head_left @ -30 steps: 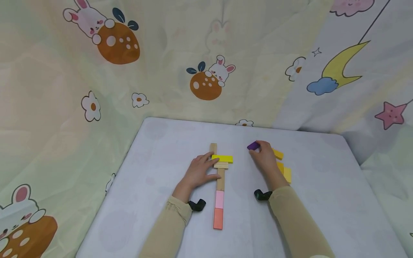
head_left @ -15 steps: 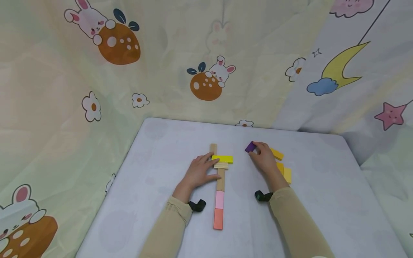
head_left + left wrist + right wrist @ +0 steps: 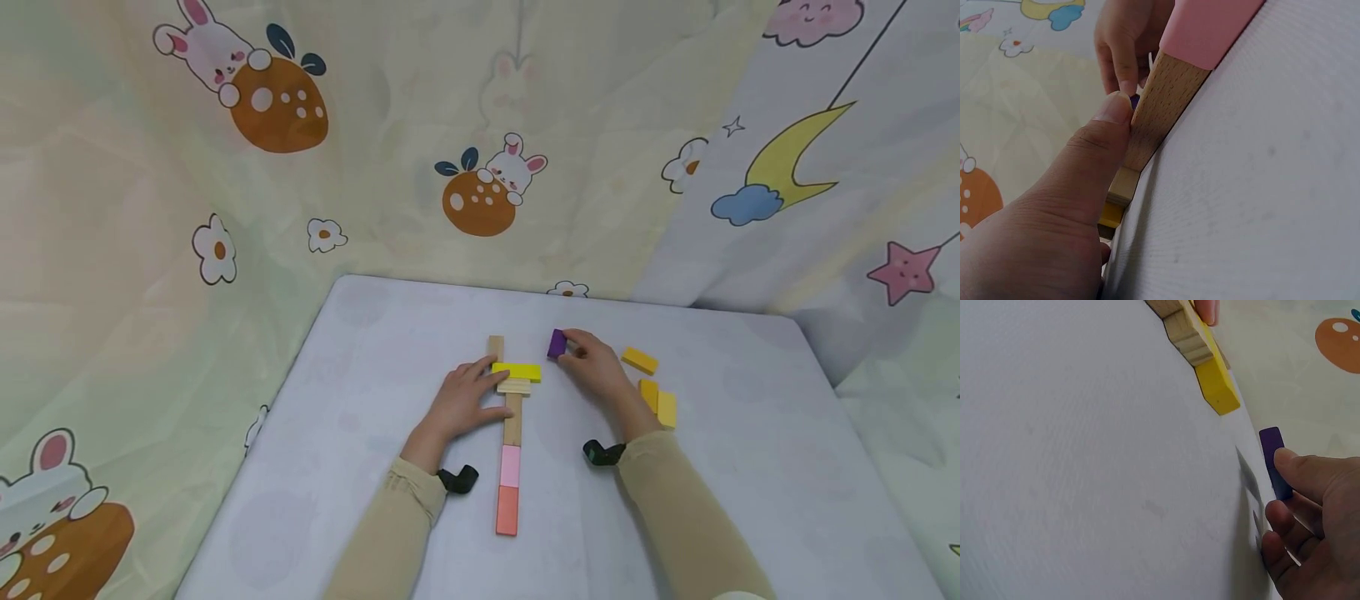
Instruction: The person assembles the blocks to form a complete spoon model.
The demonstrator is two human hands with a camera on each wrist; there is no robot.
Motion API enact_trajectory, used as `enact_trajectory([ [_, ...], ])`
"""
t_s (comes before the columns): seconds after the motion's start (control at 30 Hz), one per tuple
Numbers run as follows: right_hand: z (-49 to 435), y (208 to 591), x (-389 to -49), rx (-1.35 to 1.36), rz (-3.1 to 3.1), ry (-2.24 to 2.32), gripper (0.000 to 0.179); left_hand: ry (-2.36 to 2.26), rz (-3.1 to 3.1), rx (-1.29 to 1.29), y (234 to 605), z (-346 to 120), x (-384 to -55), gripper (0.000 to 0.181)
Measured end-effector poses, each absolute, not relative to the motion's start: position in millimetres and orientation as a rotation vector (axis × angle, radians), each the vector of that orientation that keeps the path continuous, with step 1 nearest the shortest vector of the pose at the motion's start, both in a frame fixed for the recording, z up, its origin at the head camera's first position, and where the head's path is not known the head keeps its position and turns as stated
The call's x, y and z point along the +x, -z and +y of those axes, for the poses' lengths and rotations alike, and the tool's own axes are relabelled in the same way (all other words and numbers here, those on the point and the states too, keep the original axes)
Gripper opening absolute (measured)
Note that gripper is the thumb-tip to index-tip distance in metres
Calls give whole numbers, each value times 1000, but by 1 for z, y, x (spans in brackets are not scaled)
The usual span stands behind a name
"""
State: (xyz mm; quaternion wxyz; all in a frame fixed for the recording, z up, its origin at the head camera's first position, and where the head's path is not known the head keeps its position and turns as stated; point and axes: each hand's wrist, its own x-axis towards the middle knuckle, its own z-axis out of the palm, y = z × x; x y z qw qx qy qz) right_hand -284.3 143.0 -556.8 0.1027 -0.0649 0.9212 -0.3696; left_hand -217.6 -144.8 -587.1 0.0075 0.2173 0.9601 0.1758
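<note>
My right hand (image 3: 596, 367) pinches a small purple block (image 3: 557, 344) between thumb and fingers. In the right wrist view the purple block (image 3: 1272, 456) stands out past the thumb, with a shadow on the table beside it. My left hand (image 3: 465, 400) rests along a row of blocks, fingers spread. Its thumb (image 3: 1094, 140) touches a plain wooden block (image 3: 1163, 103), and its fingertips lie at the bright yellow block (image 3: 525, 372). The row runs from an orange-red block (image 3: 507, 510) through a pink block (image 3: 510, 465) and wooden ones to a far wooden block (image 3: 497, 346).
Several orange-yellow blocks lie right of the right hand: one apart (image 3: 640, 361), and a pair of blocks (image 3: 666, 409) side by side by the wrist. The white table (image 3: 405, 325) ends at a printed cloth backdrop (image 3: 600, 167). Both wrists wear a small black camera.
My right hand has carried the purple block left toward the row, turning it more lengthwise. The separate orange-yellow block now shows fully. The left hand stays where it was.
</note>
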Motion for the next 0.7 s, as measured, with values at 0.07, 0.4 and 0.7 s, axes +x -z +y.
enact_trajectory([
  [0.07,135,557,-285,-210,2712,1084,57,-539,3007,677,588,-145,-218,80],
  [0.4,116,561,-285,-262,2701,1041,55,-521,2991,676,590,-145,-218,81],
  [0.7,114,558,-284,-298,2688,986,56,-521,3000,672,591,-145,-220,80],
])
